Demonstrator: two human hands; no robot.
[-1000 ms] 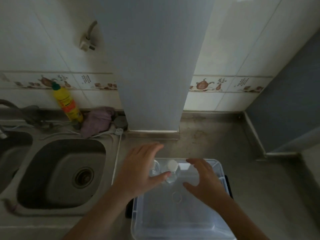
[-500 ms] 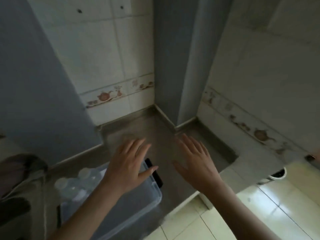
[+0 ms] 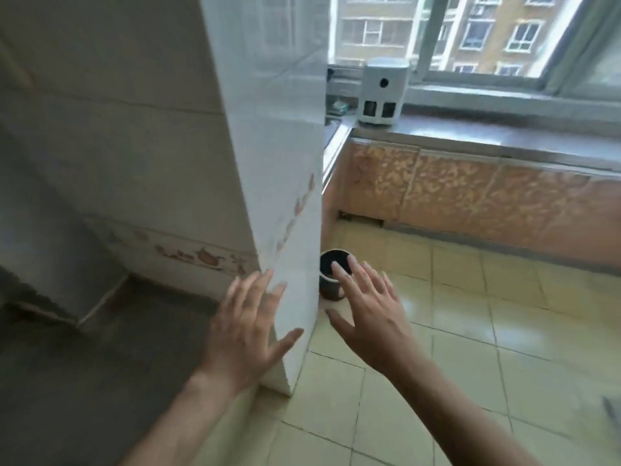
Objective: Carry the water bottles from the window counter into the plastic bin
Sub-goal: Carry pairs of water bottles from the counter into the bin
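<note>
Left hand (image 3: 247, 334) and right hand (image 3: 371, 317) both empty, fingers spread wide, raised ahead, likely free to fetch bottles from the grey stone window counter (image 3: 504, 136); none visible.

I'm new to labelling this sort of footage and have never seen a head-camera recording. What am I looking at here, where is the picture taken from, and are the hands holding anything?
No machine here: a person wears a wide-angle camera on the head, looking forward and down, so you see their own two bare arms reaching ahead. The left hand and the right hand are both open with fingers spread, and both are empty. Between them stands the corner of a white tiled wall column. Beyond it lies a yellowish tiled floor with a small dark round bin on it, partly behind the right hand's fingers. Farther back, a grey window counter runs under the window, bearing a white boxy appliance. No water bottles or plastic bin show in this picture.
</note>
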